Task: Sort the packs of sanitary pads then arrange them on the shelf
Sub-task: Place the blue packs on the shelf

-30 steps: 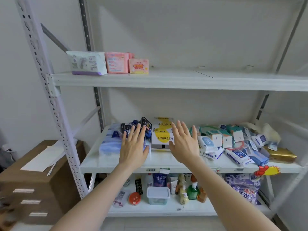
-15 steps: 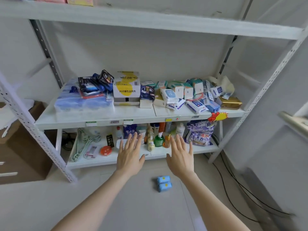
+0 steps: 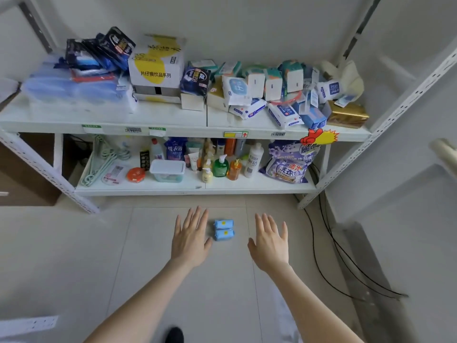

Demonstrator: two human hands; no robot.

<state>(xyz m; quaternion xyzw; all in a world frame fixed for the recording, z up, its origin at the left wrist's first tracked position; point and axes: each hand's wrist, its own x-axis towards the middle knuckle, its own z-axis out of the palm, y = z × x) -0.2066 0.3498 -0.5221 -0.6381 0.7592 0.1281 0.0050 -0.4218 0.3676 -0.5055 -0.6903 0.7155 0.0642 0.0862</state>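
1. I see two small blue plastic-wrapped packs of sanitary pads (image 3: 223, 230) lying side by side and touching on the pale tiled floor (image 3: 74, 256), in front of the white metal shelf unit (image 3: 173, 125).
2. My left hand (image 3: 190, 240) hangs just left of the blue packs, palm down, fingers spread; its grip is wide and holds nothing. The thumb is close to the nearer pack, but I cannot tell if it touches.
3. My right hand (image 3: 270, 243) hangs right of the blue packs, apart from them, fingers likewise spread, grip wide with nothing in it.
4. Behind the blue packs, the unit's middle shelf carries a white and yellow cardboard box (image 3: 156, 68) amid heaped dark, blue and white packets.
5. The lowest shelf, directly behind the blue packs, holds a green pump bottle (image 3: 220, 166), an orange bottle (image 3: 234, 169) and a purple detergent bag (image 3: 288, 164).
6. Black cables (image 3: 329, 243) trail across the floor to the right of the blue packs.
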